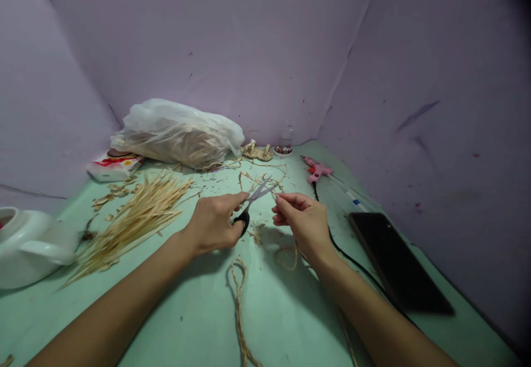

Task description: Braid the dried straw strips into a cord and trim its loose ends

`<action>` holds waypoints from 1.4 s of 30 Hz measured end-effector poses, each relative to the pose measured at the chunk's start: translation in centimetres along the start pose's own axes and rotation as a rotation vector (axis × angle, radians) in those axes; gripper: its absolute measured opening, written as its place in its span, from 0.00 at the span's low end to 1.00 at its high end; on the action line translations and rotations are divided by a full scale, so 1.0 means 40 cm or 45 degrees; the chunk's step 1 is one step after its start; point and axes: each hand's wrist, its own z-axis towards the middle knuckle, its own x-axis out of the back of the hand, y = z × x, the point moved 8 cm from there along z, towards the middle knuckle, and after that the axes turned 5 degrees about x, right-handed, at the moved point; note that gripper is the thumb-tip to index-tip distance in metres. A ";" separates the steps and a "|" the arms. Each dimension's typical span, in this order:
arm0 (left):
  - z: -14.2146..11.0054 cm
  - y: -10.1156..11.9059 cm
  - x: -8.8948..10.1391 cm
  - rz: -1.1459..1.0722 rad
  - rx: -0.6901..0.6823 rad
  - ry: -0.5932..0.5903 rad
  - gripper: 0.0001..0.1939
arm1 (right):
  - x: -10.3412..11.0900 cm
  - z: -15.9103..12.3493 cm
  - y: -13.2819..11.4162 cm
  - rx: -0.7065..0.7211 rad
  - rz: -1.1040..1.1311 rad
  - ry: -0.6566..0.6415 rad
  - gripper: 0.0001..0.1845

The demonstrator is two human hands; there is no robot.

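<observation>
My left hand (216, 218) is closed on a pair of scissors (245, 217) with black handles. The blades point away to the right and stand apart. My right hand (305, 217) pinches a thin strand of braided twine (296, 256) between thumb and fingertips, close to the blade tips. Part of that twine hangs below the hand and runs behind the forearm. Nearer to me, a looped braided cord (239, 300) lies on the table between my arms. Thin strands and small clippings lie around the scissors.
Dried straw strips (136, 217) and a white pot (31, 251) are at left. A plastic bag (178, 134), small box (114, 168), woven piece (257, 151) and bead dish (282, 151) stand behind. At right lie a pink glue gun (317, 170), its black cord and a phone (400, 262).
</observation>
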 end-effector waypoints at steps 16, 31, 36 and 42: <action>-0.010 0.004 -0.044 0.257 -0.009 -0.123 0.26 | -0.002 -0.017 -0.023 0.126 -0.130 0.037 0.11; 0.013 -0.078 0.002 -0.808 0.434 0.152 0.16 | -0.004 -0.019 -0.023 0.102 -0.156 0.029 0.10; 0.013 -0.097 -0.010 -1.260 0.722 0.145 0.22 | -0.012 -0.019 -0.022 0.081 -0.108 -0.025 0.10; 0.001 -0.140 -0.045 -1.707 1.034 0.123 0.22 | -0.044 -0.046 -0.020 0.172 -0.254 -0.172 0.09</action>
